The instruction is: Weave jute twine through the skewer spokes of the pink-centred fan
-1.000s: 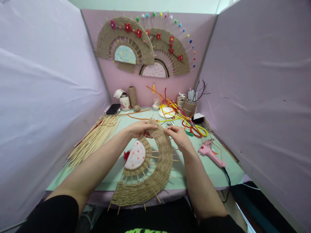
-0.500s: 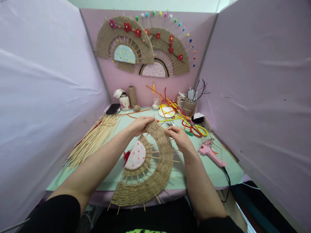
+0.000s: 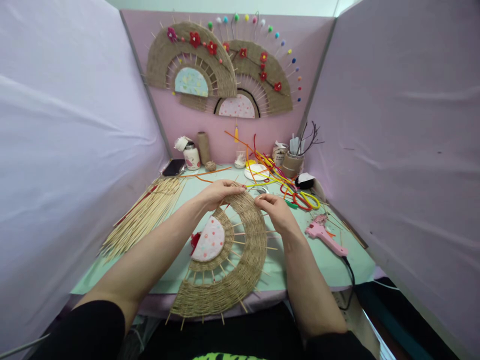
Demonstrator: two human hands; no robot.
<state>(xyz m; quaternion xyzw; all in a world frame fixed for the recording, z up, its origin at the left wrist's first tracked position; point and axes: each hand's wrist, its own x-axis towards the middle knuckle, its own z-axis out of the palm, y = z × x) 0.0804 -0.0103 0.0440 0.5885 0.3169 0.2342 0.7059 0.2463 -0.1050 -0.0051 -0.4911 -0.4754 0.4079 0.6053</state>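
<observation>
A half-ring fan (image 3: pixel 255 245) woven from brown twine over thin sticks stands tilted before me, its lower end at the table's front edge. Its inner half-disc (image 3: pixel 210 239) is white with coloured dots, and something red (image 3: pixel 195 241) shows behind that. My left hand (image 3: pixel 220 192) grips the fan's upper end, fingers closed over the edge. At the outer rim, my right hand (image 3: pixel 275 210) is closed in a pinch against the weave. A small pale tip shows at its fingertips; whether it is a stick end or twine is unclear.
Loose thin sticks (image 3: pixel 142 217) lie at left, near a phone (image 3: pixel 173 167). A pink glue gun (image 3: pixel 326 237) with a black cord rests at right. Bright pipe cleaners (image 3: pixel 300 197), a white plate (image 3: pixel 252 172) and jars stand behind. Two finished fans (image 3: pixel 221 75) hang on the back panel.
My left hand has slid slightly right over the fan's upper end, its fingers now further across the edge. My right hand keeps its pinch at the rim. The fan has hardly moved.
</observation>
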